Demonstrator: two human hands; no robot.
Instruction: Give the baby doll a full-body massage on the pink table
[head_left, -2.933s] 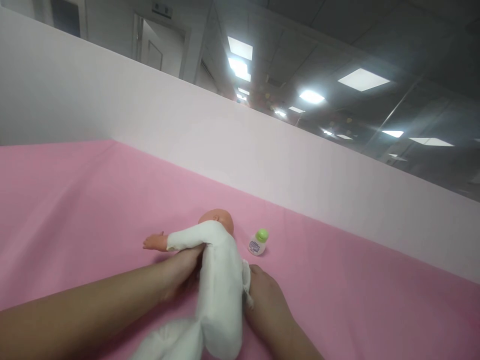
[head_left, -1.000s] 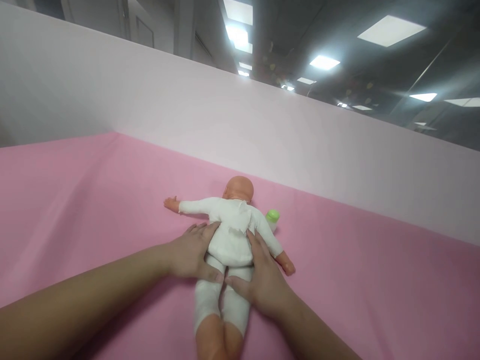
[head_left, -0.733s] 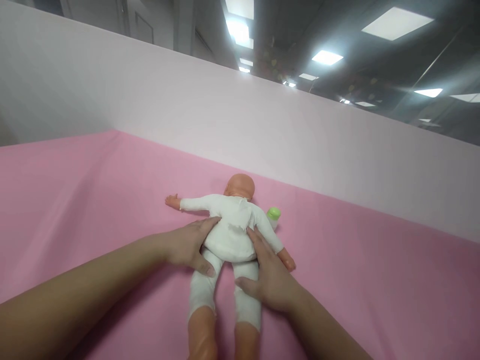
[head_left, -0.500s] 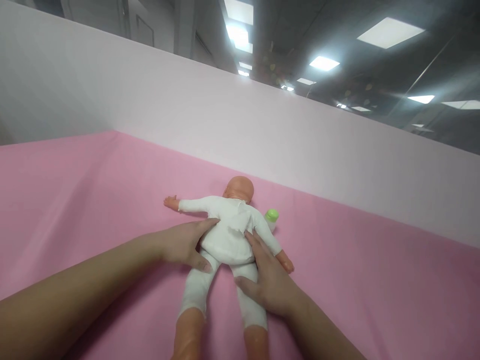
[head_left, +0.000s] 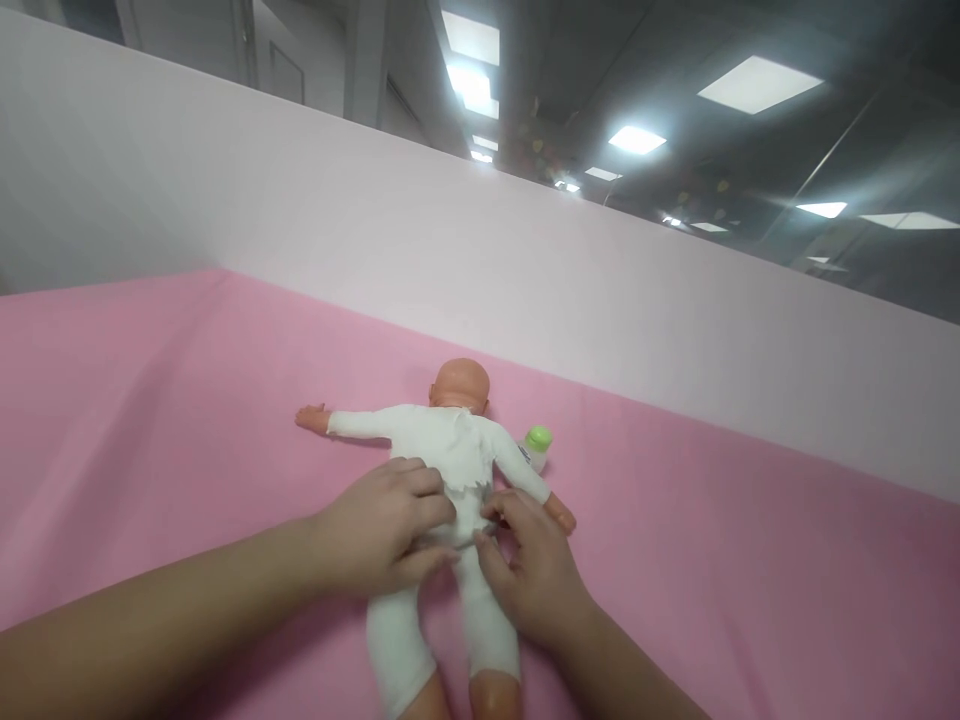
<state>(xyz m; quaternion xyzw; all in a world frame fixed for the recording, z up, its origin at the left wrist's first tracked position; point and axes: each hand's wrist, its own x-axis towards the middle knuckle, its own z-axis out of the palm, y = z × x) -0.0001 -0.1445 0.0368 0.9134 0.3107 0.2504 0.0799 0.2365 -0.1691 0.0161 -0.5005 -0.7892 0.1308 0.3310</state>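
A baby doll (head_left: 442, 440) in a white cloth body lies face down on the pink sheet, its bald head away from me and its arms spread. My left hand (head_left: 390, 525) lies across the left side of the doll's lower back, fingers curled on the cloth and thumb lower down near the hip. At the right side of its waist, my right hand (head_left: 529, 560) has bent fingers against the cloth, with the thumb near the top of the leg. Both sets of fingertips are partly hidden. A torn white flap shows along the doll's back.
Just beyond the doll's right arm stands a small whitish bottle with a green cap (head_left: 538, 438). A pink sheet (head_left: 712, 560) covers the surface. Behind it rises a white partition (head_left: 525, 270), with lit ceiling panels above.
Both hands have curled their fingers and come closer together at the doll's waist. The doll has shifted slightly left, and its left leg now bends inward toward the other.
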